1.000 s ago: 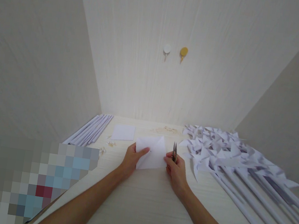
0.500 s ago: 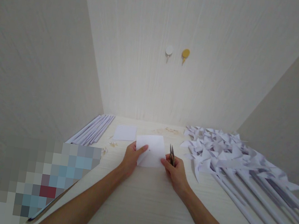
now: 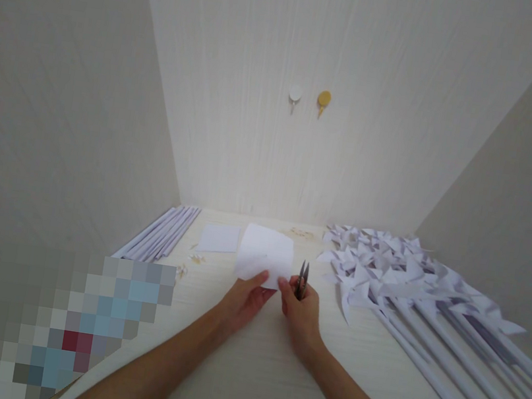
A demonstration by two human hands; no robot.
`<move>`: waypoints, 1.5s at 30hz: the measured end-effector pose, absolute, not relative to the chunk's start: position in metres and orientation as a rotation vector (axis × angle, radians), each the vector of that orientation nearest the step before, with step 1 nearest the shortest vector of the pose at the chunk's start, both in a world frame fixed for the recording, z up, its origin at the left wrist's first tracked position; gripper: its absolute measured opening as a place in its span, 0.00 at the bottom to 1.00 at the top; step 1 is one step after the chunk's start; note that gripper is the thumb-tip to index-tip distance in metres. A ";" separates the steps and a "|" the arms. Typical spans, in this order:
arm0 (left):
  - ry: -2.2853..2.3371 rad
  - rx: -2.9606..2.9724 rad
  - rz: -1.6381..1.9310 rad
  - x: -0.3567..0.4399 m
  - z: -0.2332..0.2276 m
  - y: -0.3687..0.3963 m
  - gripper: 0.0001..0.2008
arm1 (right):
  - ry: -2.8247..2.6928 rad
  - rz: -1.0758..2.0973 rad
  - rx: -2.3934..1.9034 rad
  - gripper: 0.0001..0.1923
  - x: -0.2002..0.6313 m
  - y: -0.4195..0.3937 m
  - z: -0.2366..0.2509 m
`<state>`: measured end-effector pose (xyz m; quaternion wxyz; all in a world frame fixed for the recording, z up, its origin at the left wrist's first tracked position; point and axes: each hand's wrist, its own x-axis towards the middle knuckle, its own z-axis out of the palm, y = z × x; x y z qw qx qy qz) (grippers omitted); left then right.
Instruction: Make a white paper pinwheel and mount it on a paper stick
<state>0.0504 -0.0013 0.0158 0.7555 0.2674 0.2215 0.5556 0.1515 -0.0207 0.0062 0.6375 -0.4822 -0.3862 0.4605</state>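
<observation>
Two bare arms and two bare hands.
No sleeves down to the left hand (image 3: pixel 245 300) or the right hand (image 3: pixel 299 314); no rings, no watch, no gloves; short nails, slim fingers.

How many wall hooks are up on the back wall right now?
2: a white hook and a yellow hook just to its right, side by side on the back wall, above the hands. None seem hidden.

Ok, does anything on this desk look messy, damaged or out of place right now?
Nothing looks damaged. Small scraps lie loose left of the white paper square that both hands pinch at its near edge, the right hand also gripping small scissors. The finished pinwheels lie in an overlapping heap on the right.
</observation>
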 end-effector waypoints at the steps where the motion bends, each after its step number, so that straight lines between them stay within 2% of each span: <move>1: 0.517 0.622 1.206 0.054 0.016 -0.004 0.18 | -0.938 1.004 -1.111 0.17 0.150 -0.022 0.006; 5: 0.617 0.711 1.276 0.059 0.016 -0.007 0.19 | -1.073 0.849 -1.152 0.15 0.152 -0.024 0.008; 11: 0.709 0.683 1.350 0.057 0.016 -0.005 0.15 | -1.100 0.779 -1.216 0.16 0.155 -0.024 0.008; 14: 0.756 0.702 1.346 0.056 0.015 -0.003 0.12 | -1.075 0.848 -1.194 0.17 0.155 -0.024 0.006; 21: 0.895 0.807 1.369 0.046 0.022 0.020 0.11 | -0.918 1.244 -0.908 0.19 0.159 -0.020 0.003; 32: 0.833 0.821 1.281 0.041 0.036 0.028 0.10 | -1.051 1.258 -0.881 0.21 0.159 -0.022 0.008; 38: 0.822 0.723 1.332 0.041 0.043 0.029 0.11 | -1.065 1.246 -0.988 0.15 0.158 -0.020 0.004; 45: 0.842 0.744 1.321 0.044 0.048 0.023 0.10 | -1.128 1.262 -1.014 0.14 0.159 -0.020 0.006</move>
